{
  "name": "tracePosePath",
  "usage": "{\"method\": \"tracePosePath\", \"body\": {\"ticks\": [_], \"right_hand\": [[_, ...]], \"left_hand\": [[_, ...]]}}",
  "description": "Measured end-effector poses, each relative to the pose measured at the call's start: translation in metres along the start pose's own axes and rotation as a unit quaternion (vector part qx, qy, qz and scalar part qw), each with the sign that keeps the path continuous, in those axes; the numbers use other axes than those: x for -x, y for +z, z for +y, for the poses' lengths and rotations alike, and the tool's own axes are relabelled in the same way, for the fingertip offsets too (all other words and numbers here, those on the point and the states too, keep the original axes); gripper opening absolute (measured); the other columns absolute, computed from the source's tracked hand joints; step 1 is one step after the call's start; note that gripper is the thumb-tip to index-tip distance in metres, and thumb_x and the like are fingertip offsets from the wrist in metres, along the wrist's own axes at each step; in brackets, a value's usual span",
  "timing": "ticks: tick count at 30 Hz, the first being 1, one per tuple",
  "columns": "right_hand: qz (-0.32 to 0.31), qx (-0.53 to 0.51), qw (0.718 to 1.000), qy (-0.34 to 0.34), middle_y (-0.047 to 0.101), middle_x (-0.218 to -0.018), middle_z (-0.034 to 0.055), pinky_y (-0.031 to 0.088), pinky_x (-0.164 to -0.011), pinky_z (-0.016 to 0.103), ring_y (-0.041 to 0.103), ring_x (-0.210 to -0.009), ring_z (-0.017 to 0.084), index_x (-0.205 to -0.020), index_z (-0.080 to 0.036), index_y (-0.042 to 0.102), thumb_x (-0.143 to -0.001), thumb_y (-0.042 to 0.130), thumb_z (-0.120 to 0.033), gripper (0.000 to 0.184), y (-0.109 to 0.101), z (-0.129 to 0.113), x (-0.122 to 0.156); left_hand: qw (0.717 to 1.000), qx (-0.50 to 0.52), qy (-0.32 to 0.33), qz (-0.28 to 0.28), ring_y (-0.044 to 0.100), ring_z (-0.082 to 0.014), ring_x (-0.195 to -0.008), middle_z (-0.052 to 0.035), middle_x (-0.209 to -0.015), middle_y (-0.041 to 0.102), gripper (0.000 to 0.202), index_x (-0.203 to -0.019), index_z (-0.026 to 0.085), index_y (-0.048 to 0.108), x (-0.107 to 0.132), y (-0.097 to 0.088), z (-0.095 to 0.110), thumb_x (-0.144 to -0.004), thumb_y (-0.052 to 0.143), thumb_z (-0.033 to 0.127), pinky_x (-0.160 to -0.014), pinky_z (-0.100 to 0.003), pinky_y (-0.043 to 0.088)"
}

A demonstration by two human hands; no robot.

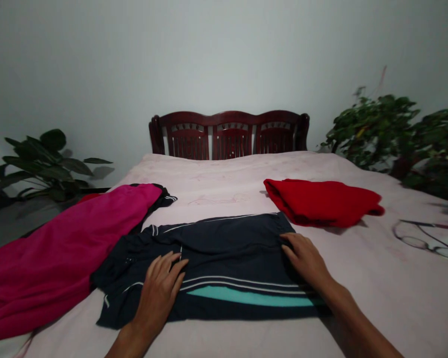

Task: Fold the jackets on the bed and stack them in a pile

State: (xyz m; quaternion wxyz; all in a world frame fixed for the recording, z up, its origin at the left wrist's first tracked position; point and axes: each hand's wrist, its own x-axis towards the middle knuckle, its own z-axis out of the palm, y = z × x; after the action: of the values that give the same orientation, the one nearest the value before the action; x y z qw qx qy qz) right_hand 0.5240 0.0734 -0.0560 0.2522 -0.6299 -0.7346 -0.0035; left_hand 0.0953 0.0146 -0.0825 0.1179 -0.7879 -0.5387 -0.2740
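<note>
A dark navy sports garment (231, 253) with white piping and a teal stripe lies folded flat across the near part of the bed. My left hand (160, 283) rests on its left half, fingers spread over the cloth. At the garment's right end, my right hand (306, 256) touches the edge, with thumb and forefinger apart on top of the fabric. Whether the garment is a jacket or trousers I cannot tell. A magenta garment (85, 233) lies to the left, next to the navy one. Beyond my right hand sits a folded red garment (324, 201).
Pale pink bedding (216, 179) covers the bed, with a dark wooden headboard (231, 134) at the far end. Eyeglasses (425, 243) lie at the right. Leafy plants stand on the left (48, 164) and the right (380, 129). Dark cloth shows beneath the magenta garment.
</note>
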Motion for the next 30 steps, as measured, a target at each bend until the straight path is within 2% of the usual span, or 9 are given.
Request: {"method": "tracePosePath", "body": {"ticks": [5, 8, 11, 14, 17, 20, 22, 25, 30], "right_hand": [[-0.091, 0.009, 0.985, 0.148, 0.062, -0.130, 0.0144, 0.043, -0.102, 0.043, 0.055, -0.122, 0.030, -0.130, -0.016, 0.058, -0.092, 0.044, -0.046, 0.050, -0.023, 0.026, 0.006], [-0.152, 0.033, 0.972, 0.175, 0.064, -0.126, 0.0137, 0.047, -0.091, 0.042, 0.059, -0.115, 0.031, -0.124, -0.019, 0.063, -0.087, 0.052, -0.047, 0.048, -0.029, 0.024, 0.007], [-0.125, 0.027, 0.982, 0.140, 0.069, -0.111, 0.0126, 0.048, -0.084, 0.038, 0.063, -0.105, 0.029, -0.104, -0.018, 0.070, -0.084, 0.054, -0.040, 0.033, -0.040, 0.010, 0.009], [-0.071, -0.086, 0.983, 0.143, 0.071, -0.098, 0.0094, 0.050, -0.079, 0.035, 0.066, -0.094, 0.026, -0.094, -0.020, 0.069, -0.084, 0.052, -0.042, 0.031, -0.064, -0.008, 0.013], [-0.127, -0.290, 0.924, 0.213, 0.073, -0.088, 0.0062, 0.052, -0.067, 0.030, 0.067, -0.078, 0.021, -0.094, -0.020, 0.067, -0.083, 0.052, -0.050, 0.035, -0.085, -0.019, 0.021], [-0.213, -0.348, 0.874, 0.263, 0.073, -0.079, 0.0052, 0.051, -0.061, 0.028, 0.066, -0.068, 0.018, -0.088, -0.019, 0.066, -0.081, 0.054, -0.048, 0.032, -0.081, -0.011, 0.032], [-0.238, -0.292, 0.893, 0.247, 0.073, -0.079, 0.0055, 0.052, -0.064, 0.029, 0.067, -0.070, 0.020, -0.083, -0.019, 0.066, -0.080, 0.054, -0.044, 0.028, -0.068, 0.002, 0.039], [-0.185, -0.168, 0.954, 0.167, 0.074, -0.100, 0.0079, 0.052, -0.084, 0.034, 0.068, -0.093, 0.024, -0.095, -0.020, 0.071, -0.080, 0.055, -0.042, 0.030, -0.050, 0.021, 0.044], [-0.184, -0.054, 0.978, 0.086, 0.071, -0.113, 0.0105, 0.050, -0.091, 0.037, 0.066, -0.103, 0.027, -0.111, -0.023, 0.070, -0.082, 0.056, -0.051, 0.042, -0.050, 0.028, 0.039]], "left_hand": [[0.997, 0.046, 0.051, -0.022, 0.052, -0.0269, -0.128, -0.0066, -0.130, 0.062, 0.032, -0.126, 0.028, 0.060, -0.004, -0.006, 0.028, -0.094, 0.055, 0.028, -0.109, -0.052, 0.040], [0.986, 0.089, 0.119, -0.074, 0.047, -0.0290, -0.133, -0.0060, -0.138, 0.057, 0.046, -0.134, 0.031, 0.053, -0.003, -0.004, 0.042, -0.090, 0.062, 0.030, -0.111, -0.054, 0.038], [0.976, 0.136, 0.127, -0.112, 0.053, -0.0269, -0.126, -0.0060, -0.131, 0.061, 0.050, -0.135, 0.030, 0.050, 0.000, -0.002, 0.050, -0.088, 0.064, 0.026, -0.111, -0.052, 0.038], [0.970, 0.182, 0.095, -0.130, 0.062, -0.0211, -0.105, -0.0044, -0.108, 0.067, 0.021, -0.113, 0.027, 0.060, 0.002, -0.006, 0.052, -0.094, 0.054, 0.021, -0.098, -0.043, 0.048], [0.962, 0.218, 0.067, -0.147, 0.062, -0.0191, -0.092, -0.0040, -0.095, 0.065, 0.013, -0.096, 0.024, 0.061, 0.001, -0.012, 0.051, -0.096, 0.049, 0.021, -0.082, -0.035, 0.050], [0.958, 0.237, 0.032, -0.156, 0.061, -0.0190, -0.094, -0.0038, -0.096, 0.066, 0.015, -0.095, 0.024, 0.063, -0.003, -0.013, 0.049, -0.098, 0.049, 0.029, -0.085, -0.034, 0.049], [0.967, 0.212, -0.014, -0.138, 0.060, -0.0215, -0.107, -0.0049, -0.111, 0.065, 0.019, -0.107, 0.026, 0.064, -0.007, -0.010, 0.045, -0.097, 0.050, 0.033, -0.096, -0.039, 0.046], [0.975, 0.149, -0.099, -0.129, 0.051, -0.0265, -0.126, -0.0081, -0.134, 0.058, 0.042, -0.134, 0.026, 0.054, -0.016, -0.003, 0.039, -0.093, 0.052, 0.037, -0.107, -0.047, 0.038], [0.948, 0.107, -0.154, -0.259, 0.059, -0.0314, -0.119, -0.0109, -0.127, 0.065, 0.057, -0.136, 0.022, 0.055, -0.034, -0.014, 0.032, -0.086, 0.056, 0.050, -0.099, -0.047, 0.042]]}}
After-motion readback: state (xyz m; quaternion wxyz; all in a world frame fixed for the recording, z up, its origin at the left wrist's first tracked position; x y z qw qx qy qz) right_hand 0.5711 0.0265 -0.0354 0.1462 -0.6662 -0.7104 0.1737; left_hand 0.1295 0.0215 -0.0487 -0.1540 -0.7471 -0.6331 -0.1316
